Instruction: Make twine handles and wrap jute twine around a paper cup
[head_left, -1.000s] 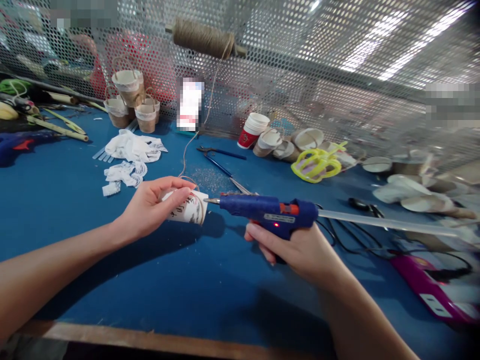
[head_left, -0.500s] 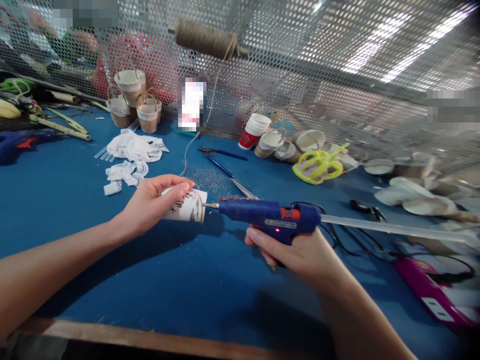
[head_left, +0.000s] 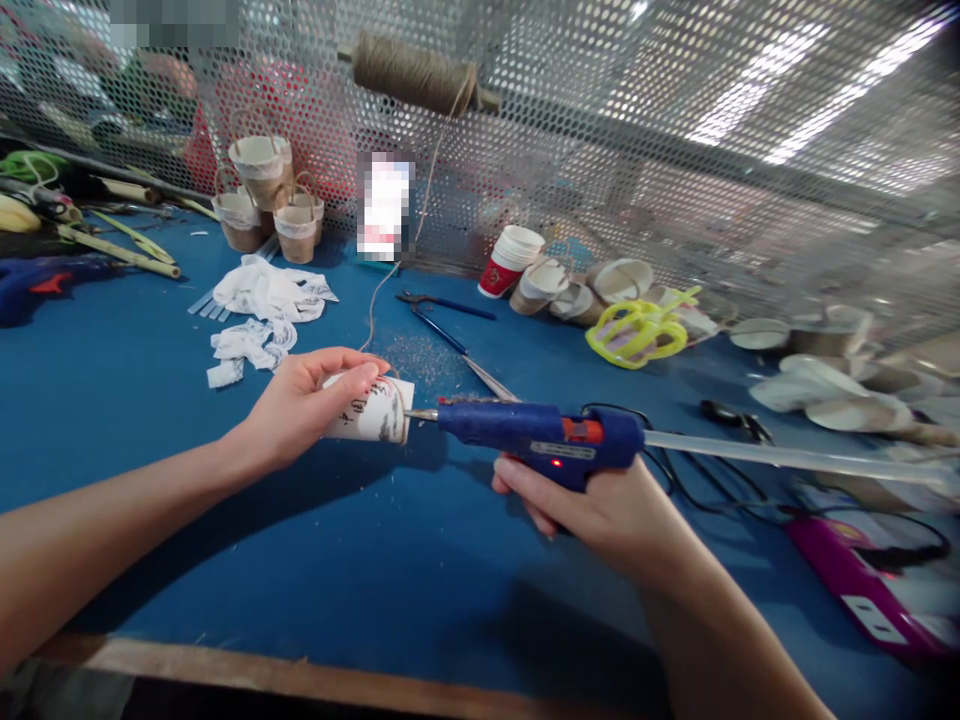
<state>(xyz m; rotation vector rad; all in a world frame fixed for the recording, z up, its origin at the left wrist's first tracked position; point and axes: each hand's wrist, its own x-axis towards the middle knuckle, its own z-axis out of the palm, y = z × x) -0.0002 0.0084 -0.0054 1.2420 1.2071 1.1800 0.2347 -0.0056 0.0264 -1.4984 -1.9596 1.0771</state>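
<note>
My left hand [head_left: 307,405] is closed around a white paper cup [head_left: 367,420] with black writing and a dark printed picture, lying on its side. A strand of twine [head_left: 373,305] runs down to the cup and passes around it near its right end. My right hand [head_left: 577,505] grips a blue hot glue gun [head_left: 517,430] with its red light on. The metal nozzle touches or nearly touches the twine on the cup. A long clear glue stick [head_left: 765,455] sticks out of the gun's back.
Pliers [head_left: 439,325] lie just beyond the cup. Lace trim [head_left: 266,290], small wrapped buckets [head_left: 262,170] and a second glue gun [head_left: 45,285] are at left. Paper cups [head_left: 506,265], a yellow basket-like piece [head_left: 637,335] and a purple power strip [head_left: 862,585] are at right. A twine spool [head_left: 412,75] hangs on the mesh.
Almost nothing differs. The cup's writing sits slightly differently, as if the cup has turned a little in my left hand. The glue gun stays at the twine.
</note>
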